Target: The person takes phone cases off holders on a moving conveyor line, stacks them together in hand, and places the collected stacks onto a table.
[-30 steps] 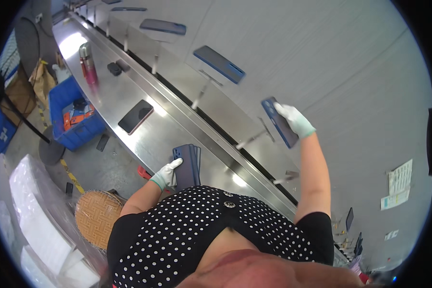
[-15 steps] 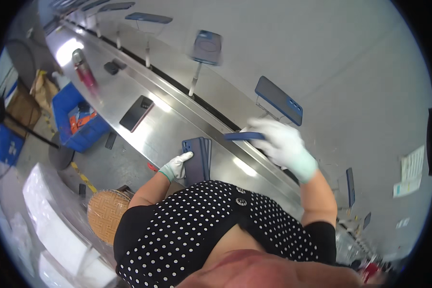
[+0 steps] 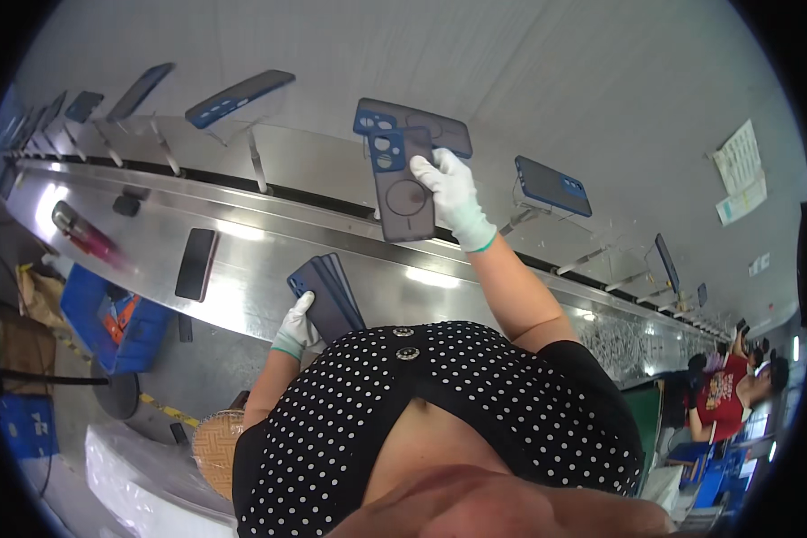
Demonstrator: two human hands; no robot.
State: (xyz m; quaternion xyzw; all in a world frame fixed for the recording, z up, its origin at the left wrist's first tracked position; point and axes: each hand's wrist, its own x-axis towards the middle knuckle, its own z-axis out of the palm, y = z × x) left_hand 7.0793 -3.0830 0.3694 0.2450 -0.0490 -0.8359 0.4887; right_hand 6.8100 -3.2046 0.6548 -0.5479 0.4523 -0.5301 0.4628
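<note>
A white glove covers my left hand [image 3: 298, 325], which is closed on a fanned stack of dark blue phone cases [image 3: 330, 300] low over the metal bench, close to my body. My right hand [image 3: 455, 195], also gloved, reaches up and forward. Its thumb and fingers pinch a translucent grey phone case [image 3: 406, 204] with a blue camera corner and a ring mark, held nearly upright. Behind that one is a similar phone case [image 3: 448, 134] at a holder on the line, partly covered. Whether my fingertips touch this rear case I cannot tell.
Past the metal bench [image 3: 323, 235] runs a row of holders carrying phone cases [image 3: 242, 99], with another case [image 3: 554, 186] to the right. A dark phone [image 3: 196, 264] and a bottle [image 3: 82, 231] are on the bench. Left are a blue bin [image 3: 134, 336] and woven seat [image 3: 217, 453]. A person in red [image 3: 724, 394] is far right.
My right hand has gone from over the bench edge out to the holders, turning its case from edge-on to flat. The holders have shifted and the view has swung. My left hand keeps the stack.
</note>
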